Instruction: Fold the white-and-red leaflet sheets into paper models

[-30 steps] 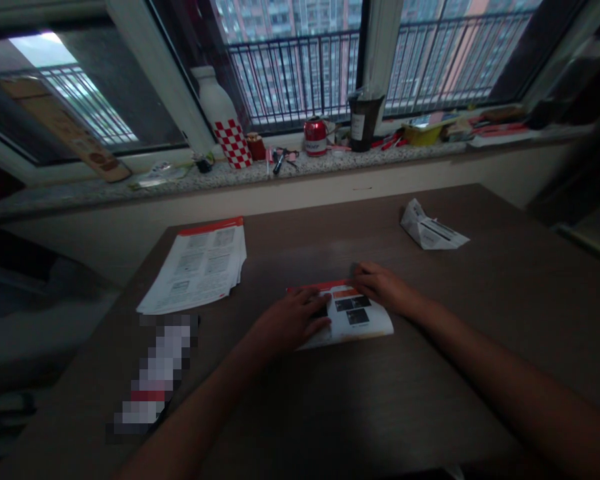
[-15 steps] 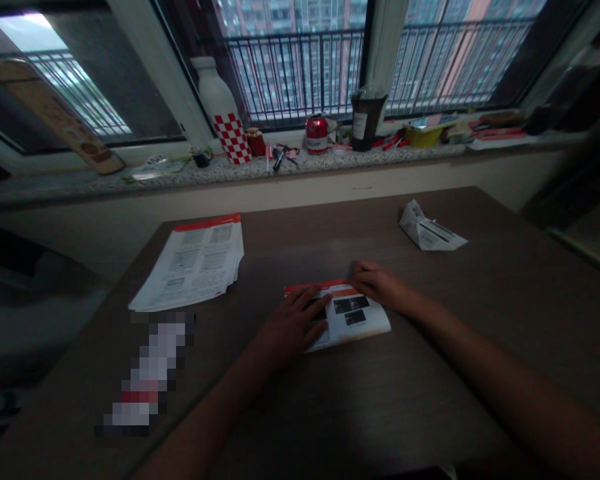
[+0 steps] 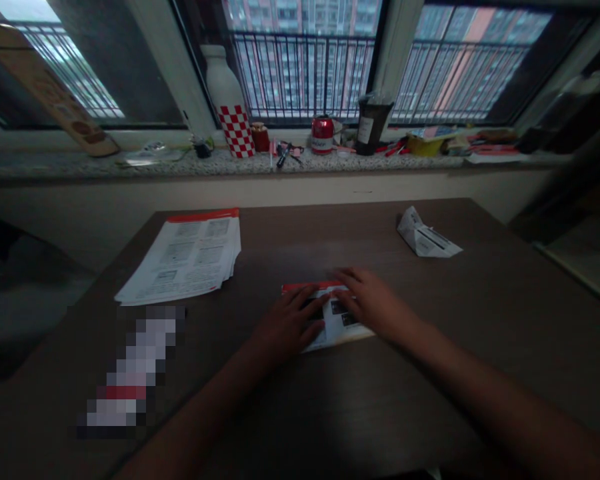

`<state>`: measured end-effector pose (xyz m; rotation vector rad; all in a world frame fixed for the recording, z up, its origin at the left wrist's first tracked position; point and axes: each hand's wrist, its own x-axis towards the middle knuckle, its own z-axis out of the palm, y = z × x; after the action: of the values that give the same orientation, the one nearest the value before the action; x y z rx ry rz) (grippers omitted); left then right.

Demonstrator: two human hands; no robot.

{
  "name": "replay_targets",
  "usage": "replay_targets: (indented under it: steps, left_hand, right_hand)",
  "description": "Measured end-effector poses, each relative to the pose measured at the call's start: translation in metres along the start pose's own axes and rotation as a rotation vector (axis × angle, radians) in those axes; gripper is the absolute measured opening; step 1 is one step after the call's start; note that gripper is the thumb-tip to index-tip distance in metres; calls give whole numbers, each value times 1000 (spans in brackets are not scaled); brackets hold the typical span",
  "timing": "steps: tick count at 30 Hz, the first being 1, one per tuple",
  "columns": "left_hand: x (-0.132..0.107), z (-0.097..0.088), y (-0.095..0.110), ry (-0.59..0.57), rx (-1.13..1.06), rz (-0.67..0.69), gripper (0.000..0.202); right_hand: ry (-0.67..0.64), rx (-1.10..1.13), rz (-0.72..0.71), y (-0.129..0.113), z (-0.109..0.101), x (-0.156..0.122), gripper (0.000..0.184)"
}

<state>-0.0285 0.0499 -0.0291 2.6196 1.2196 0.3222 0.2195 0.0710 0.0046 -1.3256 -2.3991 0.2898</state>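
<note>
A folded printed sheet (image 3: 335, 331) with a red top edge and dark pictures lies on the brown table in front of me. My left hand (image 3: 293, 320) rests on its left part, palm down with fingers spread. On the right part lies my right hand (image 3: 373, 300), fingers stretched out and somewhat blurred near the top edge. Both hands press on the paper rather than grip it. Part of the sheet is hidden under them.
A stack of printed sheets (image 3: 190, 257) lies at the table's back left, with a pixelated object (image 3: 137, 370) nearer me. At the back right sits a folded paper shape (image 3: 425, 237). A checkered bottle (image 3: 235, 120), a red can (image 3: 323, 135) and a dark cup (image 3: 370, 127) stand on the windowsill.
My right hand has moved left over the sheet, and its fingers have gone from curled at the top edge to stretched out. My left hand stays on the sheet. The view has shifted slightly.
</note>
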Motion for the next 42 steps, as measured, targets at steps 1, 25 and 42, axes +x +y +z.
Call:
replay_targets:
  steps: [1, 25, 42]
  left_hand:
    - [0, 1, 0, 8, -2, 5, 55]
    - [-1, 7, -5, -1, 67, 26, 61]
    - [-2, 9, -9, -10, 132, 36, 56]
  right_hand:
    - [-1, -25, -15, -10, 6, -4, 49]
    - [-33, -83, -32, -14, 55, -35, 81]
    - [-19, -121, 43, 3, 46, -49, 86]
